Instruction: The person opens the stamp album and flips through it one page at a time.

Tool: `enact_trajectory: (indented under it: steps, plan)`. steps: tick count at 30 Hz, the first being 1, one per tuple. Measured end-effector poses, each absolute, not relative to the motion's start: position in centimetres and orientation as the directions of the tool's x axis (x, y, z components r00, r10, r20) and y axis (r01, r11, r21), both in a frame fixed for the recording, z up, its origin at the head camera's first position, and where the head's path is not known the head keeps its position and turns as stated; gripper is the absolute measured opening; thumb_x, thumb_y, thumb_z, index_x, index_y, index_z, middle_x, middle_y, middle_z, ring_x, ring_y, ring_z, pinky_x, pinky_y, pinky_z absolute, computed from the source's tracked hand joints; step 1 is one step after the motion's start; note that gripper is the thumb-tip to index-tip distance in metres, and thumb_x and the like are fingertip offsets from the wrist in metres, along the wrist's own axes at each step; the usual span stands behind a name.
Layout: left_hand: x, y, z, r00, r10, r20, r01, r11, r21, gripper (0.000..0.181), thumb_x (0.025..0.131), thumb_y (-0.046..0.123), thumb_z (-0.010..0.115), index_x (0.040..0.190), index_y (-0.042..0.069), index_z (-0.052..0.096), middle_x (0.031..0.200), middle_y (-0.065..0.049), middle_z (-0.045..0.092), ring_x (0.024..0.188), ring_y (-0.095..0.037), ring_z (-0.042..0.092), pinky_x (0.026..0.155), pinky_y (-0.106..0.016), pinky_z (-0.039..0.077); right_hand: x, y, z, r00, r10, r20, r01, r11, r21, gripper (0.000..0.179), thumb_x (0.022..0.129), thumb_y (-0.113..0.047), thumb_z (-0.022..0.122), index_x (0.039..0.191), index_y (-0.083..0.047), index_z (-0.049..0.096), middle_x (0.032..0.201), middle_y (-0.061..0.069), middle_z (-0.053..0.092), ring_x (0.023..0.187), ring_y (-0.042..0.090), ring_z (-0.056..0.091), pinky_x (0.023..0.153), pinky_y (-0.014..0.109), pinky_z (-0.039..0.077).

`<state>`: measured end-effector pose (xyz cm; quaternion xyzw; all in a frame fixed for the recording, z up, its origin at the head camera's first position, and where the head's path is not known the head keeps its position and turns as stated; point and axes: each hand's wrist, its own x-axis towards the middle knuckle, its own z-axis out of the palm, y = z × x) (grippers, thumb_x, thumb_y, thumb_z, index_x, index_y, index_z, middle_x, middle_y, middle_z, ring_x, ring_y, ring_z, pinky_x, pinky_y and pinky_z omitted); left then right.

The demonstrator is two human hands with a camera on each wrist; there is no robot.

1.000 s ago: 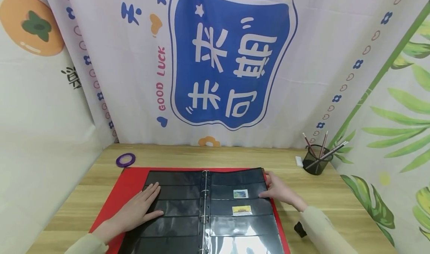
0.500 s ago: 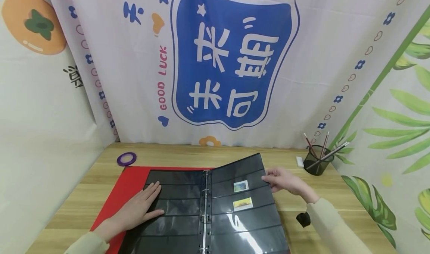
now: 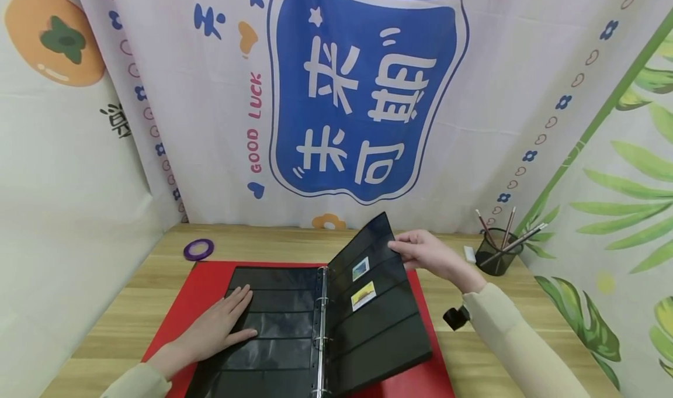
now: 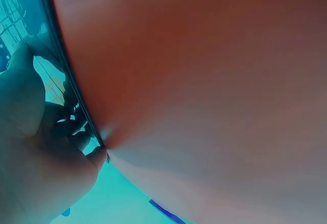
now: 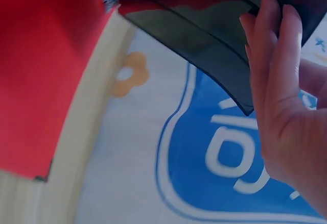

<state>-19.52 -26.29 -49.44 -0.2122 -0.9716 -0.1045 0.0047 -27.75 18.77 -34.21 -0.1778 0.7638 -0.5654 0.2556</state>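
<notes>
A red ring binder [image 3: 176, 310] lies spread on the wooden table, a stamp album with black pocket pages on metal rings [image 3: 322, 319]. My left hand [image 3: 212, 328] rests flat on the left page [image 3: 281, 326], fingers straight. With thumb and fingers, my right hand [image 3: 433, 255] pinches the outer edge of the right page [image 3: 378, 334], which stands tilted up from the rings. Two stamps sit in its pockets, a blue-green one [image 3: 361, 268] and a yellow one [image 3: 363, 296]. In the right wrist view, fingers [image 5: 286, 55] lie against the back of the raised page [image 5: 189, 35], with red cover [image 5: 41, 81] bared below.
Beyond the binder's upper left corner lies a purple tape roll [image 3: 188, 252]. A black mesh pencil cup [image 3: 494, 259] and a white eraser [image 3: 469, 253] stand at the back right. A printed curtain [image 3: 221, 152] hangs behind the wooden table [image 3: 121, 304].
My right hand has lifted the right page by its edge, moving up and leftward, so the page tilts steeply and red cover shows beneath. The left hand has stayed in place.
</notes>
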Motion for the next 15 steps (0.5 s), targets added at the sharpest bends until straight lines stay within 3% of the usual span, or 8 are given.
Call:
enact_trajectory:
  steps: [5,10,15]
  plan:
    - [-19.6,-26.3,-49.5,-0.906,0.418,0.063,0.421,0.885,0.199,0.090,0.089,0.067,0.054,0.148,-0.001,0.043,0.156,-0.022,0.039,0.142,-0.044,0.040,0.110,-0.060,0.040,-27.8,16.9,-32.8,-0.806,-0.569,-0.166,0.007,0.272,-0.962,0.020,0.103,-0.020,0.054,0.102,-0.002,0.063,0.083,-0.003,0.073,0.076,0.006,0.070,0.075,0.026,0.061]
    - [-19.4,-26.2,-49.3,-0.903,0.425,0.065,0.429,0.878,0.212,0.089,0.090,0.065,0.055,0.148,-0.002,0.042,0.156,-0.023,0.039,0.142,-0.045,0.040,0.109,-0.060,0.041,-27.9,15.5,-32.5,-0.803,-0.575,-0.158,0.003,0.261,-0.965,0.021,0.102,-0.018,0.056,0.104,0.000,0.064,0.081,-0.003,0.074,0.075,0.008,0.071,0.076,0.026,0.062]
    - [-19.3,-26.1,-48.9,-0.905,0.423,0.044,0.421,0.876,0.233,0.090,0.090,0.065,0.056,0.148,-0.002,0.041,0.157,-0.024,0.037,0.143,-0.046,0.038,0.110,-0.061,0.039,-28.0,14.3,-32.9,-0.805,-0.569,-0.168,0.023,0.252,-0.967,0.017,0.101,-0.017,0.056,0.094,-0.004,0.064,0.068,-0.005,0.064,0.063,0.006,0.060,0.069,0.020,0.058]
